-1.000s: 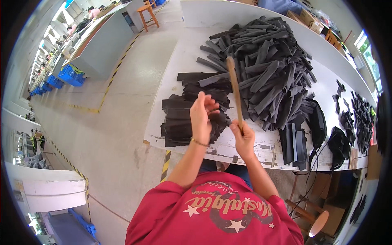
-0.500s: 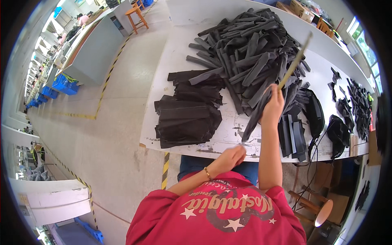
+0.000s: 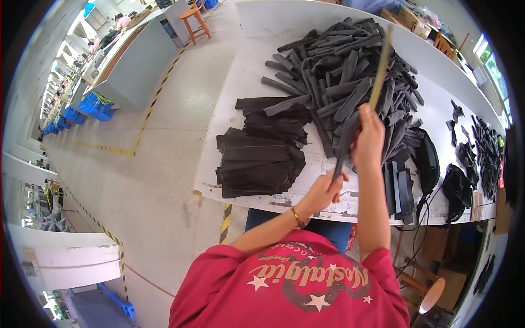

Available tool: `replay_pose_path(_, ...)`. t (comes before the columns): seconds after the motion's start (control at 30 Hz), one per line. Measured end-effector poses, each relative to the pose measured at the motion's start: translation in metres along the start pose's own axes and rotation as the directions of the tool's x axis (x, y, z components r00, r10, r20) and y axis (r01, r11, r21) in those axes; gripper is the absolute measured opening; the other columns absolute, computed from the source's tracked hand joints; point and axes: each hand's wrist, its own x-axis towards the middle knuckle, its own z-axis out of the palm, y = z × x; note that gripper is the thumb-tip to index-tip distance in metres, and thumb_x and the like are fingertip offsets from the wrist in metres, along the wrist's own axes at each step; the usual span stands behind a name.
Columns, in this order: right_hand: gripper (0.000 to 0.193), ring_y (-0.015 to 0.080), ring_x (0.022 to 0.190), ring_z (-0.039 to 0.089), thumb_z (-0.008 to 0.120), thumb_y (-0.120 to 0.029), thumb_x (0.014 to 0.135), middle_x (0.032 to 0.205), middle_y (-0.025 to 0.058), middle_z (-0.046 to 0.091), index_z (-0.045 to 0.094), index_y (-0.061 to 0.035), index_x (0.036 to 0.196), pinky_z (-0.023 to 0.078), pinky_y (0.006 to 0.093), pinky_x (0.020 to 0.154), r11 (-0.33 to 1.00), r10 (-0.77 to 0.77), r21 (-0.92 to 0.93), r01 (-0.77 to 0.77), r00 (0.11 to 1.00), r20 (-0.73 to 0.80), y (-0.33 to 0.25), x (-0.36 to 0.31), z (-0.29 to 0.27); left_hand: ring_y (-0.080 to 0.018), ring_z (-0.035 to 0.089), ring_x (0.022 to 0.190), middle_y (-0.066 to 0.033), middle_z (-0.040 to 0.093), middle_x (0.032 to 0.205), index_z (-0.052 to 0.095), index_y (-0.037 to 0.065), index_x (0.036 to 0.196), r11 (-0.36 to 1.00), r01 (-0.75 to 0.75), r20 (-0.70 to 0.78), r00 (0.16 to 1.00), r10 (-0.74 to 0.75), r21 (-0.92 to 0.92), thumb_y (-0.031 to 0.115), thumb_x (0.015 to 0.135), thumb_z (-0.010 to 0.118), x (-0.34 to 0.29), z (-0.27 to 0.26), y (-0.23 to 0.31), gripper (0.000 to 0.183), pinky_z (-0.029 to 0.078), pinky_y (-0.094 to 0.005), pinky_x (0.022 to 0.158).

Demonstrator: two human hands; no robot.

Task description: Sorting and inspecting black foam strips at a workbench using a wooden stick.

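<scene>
Holding one dark strip (image 3: 343, 143) at both ends, the person kept it slanted above the near edge of the white table (image 3: 246, 71). Its long axis ran from low and near the body up and away to the right. The left hand (image 3: 327, 188) had its fingers closed on the lower end, just over the table edge; the right hand (image 3: 367, 136) was higher and farther out, its fingers clamped round the upper end. That same right hand also gripped a thin tan stick (image 3: 381, 68), which rose from the fist out over the heap, nearly in line with the strip. So the strip lay between the two hands, the left one nearer the body and the right one nearer the supply.

Counted: one strip in hand, one stick, two hands. The loose heap of dark strips (image 3: 339, 71) lay ahead of the right hand across the middle of the table, too tangled to count. One flat stack of dark sheets (image 3: 257, 158) lay to the left of the hands, near but not touching them. A few more strips (image 3: 398, 188) lay side by side at the right of the right forearm, about four, though the overlap made that uncertain. Further right lay dark rounded pieces (image 3: 456, 183) with trailing cords.
</scene>
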Motion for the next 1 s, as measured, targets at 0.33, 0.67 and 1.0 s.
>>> replay_pose_path(0.33,0.023,0.0016,0.053,0.031,0.044,-0.022,0.099,0.065,-0.0054,0.035,0.053,-0.0020,0.106,0.025,0.0184,0.044,0.920,-0.340,-0.175,0.350,0.937,0.081,0.000,0.070,-0.053,-0.0218,0.058,0.073,-0.0061,0.059,0.077,0.064,0.005,0.084,0.270,-0.157,0.017,0.889,0.458,0.950,0.010,0.074,0.070,-0.019,-0.130,0.062,0.013,0.049,-0.0327,0.063)
replay_pose_path(0.67,0.015,0.0296,0.065,0.058,0.058,-0.009,0.087,0.081,0.0115,0.059,0.060,-0.0089,0.101,0.046,0.0359,0.059,0.278,-0.200,-0.606,0.746,0.662,0.723,0.049,-0.031,-0.133,-0.0168,0.062,0.073,-0.0075,0.063,0.077,0.066,0.001,0.078,0.711,0.066,-0.213,0.970,0.119,0.700,0.006,0.073,0.070,-0.013,-0.175,0.071,0.008,0.050,-0.0278,0.069)
replay_pose_path(1.0,0.015,0.0273,0.065,0.058,0.061,-0.015,0.085,0.072,0.0084,0.054,0.059,-0.0118,0.099,0.046,0.0393,0.056,0.126,-0.146,-0.575,0.809,0.588,0.796,0.047,-0.028,-0.131,-0.0117,0.060,0.072,-0.0054,0.063,0.077,0.065,-0.001,0.078,0.744,0.108,-0.226,0.972,0.059,0.659,0.005,0.074,0.069,-0.017,-0.172,0.086,0.008,0.049,-0.0247,0.067)
